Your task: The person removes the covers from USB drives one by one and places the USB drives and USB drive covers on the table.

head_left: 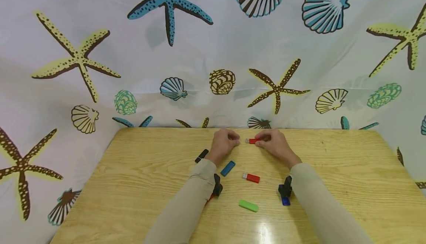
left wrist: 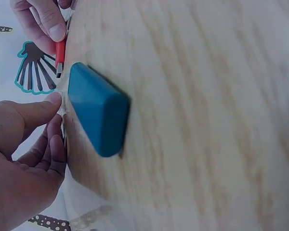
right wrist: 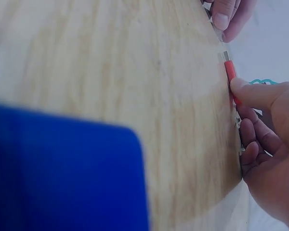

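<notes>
My right hand [head_left: 274,145] pinches a red USB stick [head_left: 252,141] between thumb and fingers near the table's far edge. Its bare metal plug points left, toward my left hand [head_left: 223,143]. Thumb and fingertips of that left hand pinch a small clear cap [right wrist: 221,37], mostly hidden by them. A short gap separates cap and plug. Close by the left wrist lie a teal-blue USB stick [head_left: 227,168] and a black one [head_left: 201,156]. The teal-blue one looms large in the left wrist view, a dark blue USB stick [right wrist: 67,173] in the right wrist view.
On the wooden table [head_left: 139,185], another red USB stick [head_left: 253,178] and a green one [head_left: 248,205] lie between the forearms. A red item [head_left: 209,199] is partly hidden under the left wrist. A cloth [head_left: 199,59] printed with shells and starfish hangs behind the table.
</notes>
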Action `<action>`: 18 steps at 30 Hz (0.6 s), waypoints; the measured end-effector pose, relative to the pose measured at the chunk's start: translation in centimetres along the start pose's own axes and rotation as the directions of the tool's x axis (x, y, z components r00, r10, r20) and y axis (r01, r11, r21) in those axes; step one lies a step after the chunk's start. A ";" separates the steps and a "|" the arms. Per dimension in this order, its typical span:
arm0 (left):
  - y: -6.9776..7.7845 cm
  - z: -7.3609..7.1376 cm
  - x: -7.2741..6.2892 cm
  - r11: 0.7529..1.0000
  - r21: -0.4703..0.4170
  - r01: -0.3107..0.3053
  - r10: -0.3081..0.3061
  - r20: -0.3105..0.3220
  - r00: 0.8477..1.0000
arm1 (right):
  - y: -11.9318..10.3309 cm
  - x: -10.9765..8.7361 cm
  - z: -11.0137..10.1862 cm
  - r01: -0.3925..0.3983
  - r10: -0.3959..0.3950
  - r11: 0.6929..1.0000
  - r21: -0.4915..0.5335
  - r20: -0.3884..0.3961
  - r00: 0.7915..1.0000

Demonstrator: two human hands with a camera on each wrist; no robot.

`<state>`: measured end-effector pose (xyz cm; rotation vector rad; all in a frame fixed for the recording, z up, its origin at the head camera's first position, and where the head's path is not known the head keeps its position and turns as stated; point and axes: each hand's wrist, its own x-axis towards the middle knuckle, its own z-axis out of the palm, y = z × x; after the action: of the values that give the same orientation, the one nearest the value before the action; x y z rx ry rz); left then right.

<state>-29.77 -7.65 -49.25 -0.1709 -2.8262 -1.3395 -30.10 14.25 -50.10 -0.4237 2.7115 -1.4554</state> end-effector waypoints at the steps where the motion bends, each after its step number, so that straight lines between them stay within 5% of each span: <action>1: 0.0 -0.1 -0.1 1.000 -0.007 -0.010 0.010 0.002 1.000 | 0.0 0.0 0.0 -0.005 0.005 1.000 0.005 -0.003 1.000; 18: 0.8 -3.0 -1.6 0.977 -0.210 -0.043 0.060 0.074 0.995 | -1.5 -1.4 -1.0 0.034 -0.034 0.999 -0.001 -0.059 0.998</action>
<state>-28.18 -9.60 -46.80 -0.3042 -2.7164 -1.6517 -28.59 14.60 -48.40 -0.4355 2.7625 -1.4998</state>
